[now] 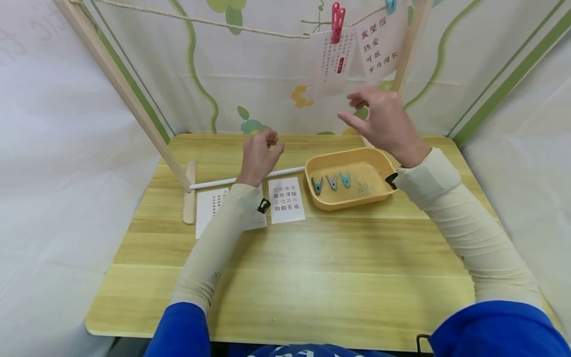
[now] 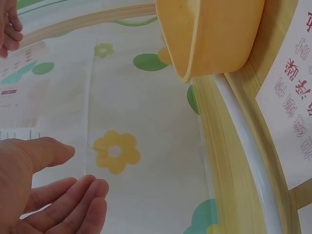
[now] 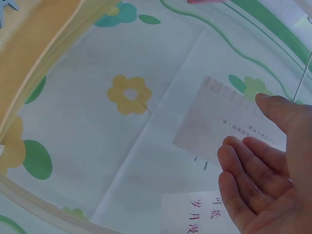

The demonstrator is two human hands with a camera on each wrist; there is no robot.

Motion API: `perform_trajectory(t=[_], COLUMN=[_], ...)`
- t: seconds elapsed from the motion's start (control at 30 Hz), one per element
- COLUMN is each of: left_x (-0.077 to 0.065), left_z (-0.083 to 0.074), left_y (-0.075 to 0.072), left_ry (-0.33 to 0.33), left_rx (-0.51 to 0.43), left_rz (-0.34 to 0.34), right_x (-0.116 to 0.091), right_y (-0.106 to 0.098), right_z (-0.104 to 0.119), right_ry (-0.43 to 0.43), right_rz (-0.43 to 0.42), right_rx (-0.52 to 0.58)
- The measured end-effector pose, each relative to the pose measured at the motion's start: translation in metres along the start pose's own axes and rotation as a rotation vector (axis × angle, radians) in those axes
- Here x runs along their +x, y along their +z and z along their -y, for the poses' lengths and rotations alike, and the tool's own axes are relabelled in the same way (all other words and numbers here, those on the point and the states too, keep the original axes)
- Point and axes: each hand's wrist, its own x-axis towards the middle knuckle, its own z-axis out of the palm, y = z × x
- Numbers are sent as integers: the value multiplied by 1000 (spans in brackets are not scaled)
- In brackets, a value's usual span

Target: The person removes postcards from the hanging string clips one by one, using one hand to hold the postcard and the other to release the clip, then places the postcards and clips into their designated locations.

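Note:
My right hand is raised just below two hanging cards, its fingers loosely bent and nothing between them. A red clothespin clips one printed card to a rope. Beside it hangs a second card, under a blue clothespin at the top edge of the head view. My left hand hovers above the table's back part, relaxed and holding nothing. In the left wrist view, the thumb and fingers of the left hand are apart. The right wrist view shows the right hand beside the hanging cards.
A yellow plastic basin holds a dark clothespin, a grey one and a blue one. Left of it lie a printed card and more cards. A white rod and wooden posts frame the back.

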Motion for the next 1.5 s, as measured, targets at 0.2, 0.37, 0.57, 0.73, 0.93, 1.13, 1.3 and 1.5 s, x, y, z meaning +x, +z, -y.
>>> perform_trajectory(t=[0.2,0.37,0.57,0.73,0.93,1.13,1.3,1.5], left_x=[7,14,22,29,38,46,51,58], left_z=[-1,-3,-6,-8,-8,-10,-13,-16], left_y=[4,8,10,13,20,24,25,25], left_ry=[17,22,22,24,8,-31,-64,-62], left_rx=[-51,-149,-249,-303,-364,-429,-487,-549], left_rz=[-15,-19,-29,-33,-58,-90,-110,-146], right_x=[9,15,19,24,31,37,40,44], right_y=[-8,-16,-24,-28,-32,-37,-40,-44], right_z=[6,10,14,16,21,26,29,33], right_ry=[-21,2,23,12,-16,-18,-35,-56], right_rz=[-30,-34,-26,-38,-54,-67,-77,-91], right_rx=[-4,-1,-15,-36,-55,-61,-64,-72])
